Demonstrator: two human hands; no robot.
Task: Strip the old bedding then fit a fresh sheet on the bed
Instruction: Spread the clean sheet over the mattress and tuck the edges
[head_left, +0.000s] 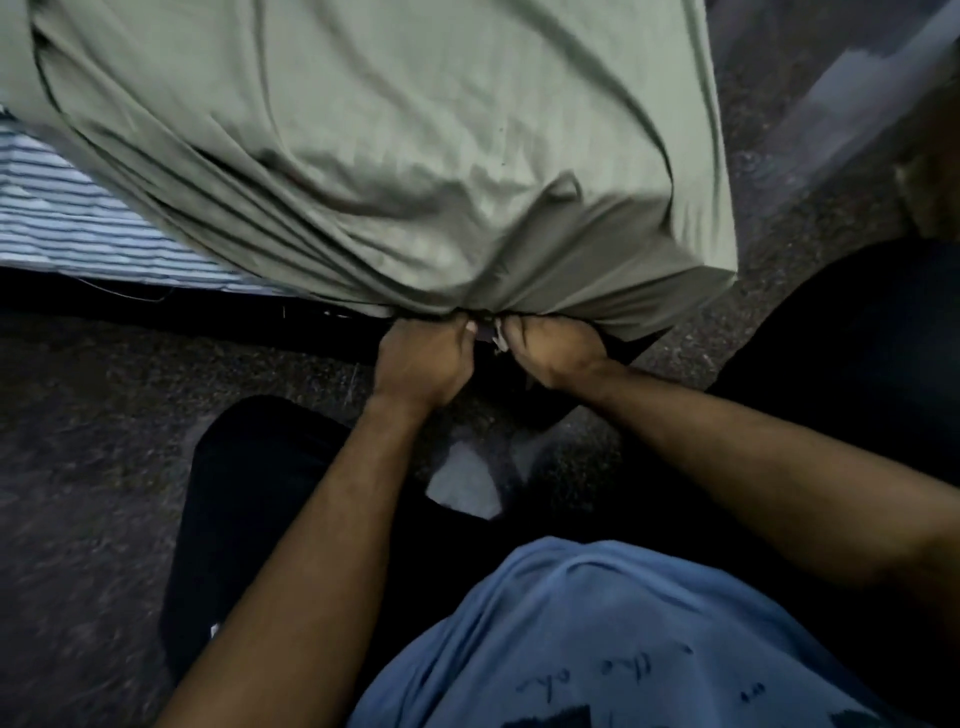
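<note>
Both hands bunch green sheet (374, 156) hem at bed corner
Left hand (423, 358), right hand (550, 353) fingers clenched on hem — soft, light, probably stretchy; grip the edge.

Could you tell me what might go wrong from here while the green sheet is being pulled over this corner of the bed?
Both hands, left hand and right hand, grip the green sheet bunched at one spot, so the hem could slip free or strain. The striped mattress is bare on the left, so pulling here may leave that side uncovered.
</note>
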